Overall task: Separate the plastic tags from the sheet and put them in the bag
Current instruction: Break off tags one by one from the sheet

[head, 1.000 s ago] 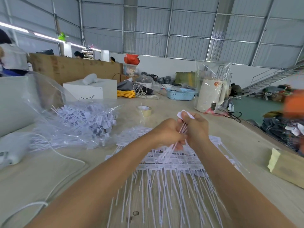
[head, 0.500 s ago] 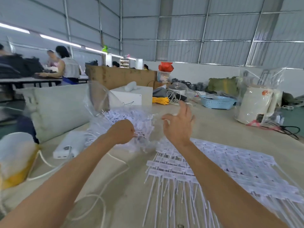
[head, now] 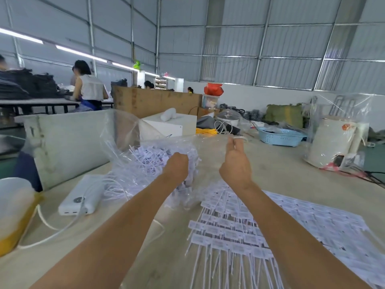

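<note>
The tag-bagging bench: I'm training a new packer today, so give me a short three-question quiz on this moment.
1. True or false: the left hand is at the clear bag of loose tags.
2. The right hand is: A) open, raised; B) gripping the tag sheets.
3. What white device lies left of the bag?

Key: 1 true; 2 A; 3 the power bank.

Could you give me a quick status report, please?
Left hand fisted at clear bag of tags. Right hand open, raised. Tag sheet waiting. Nothing blocking.
</note>
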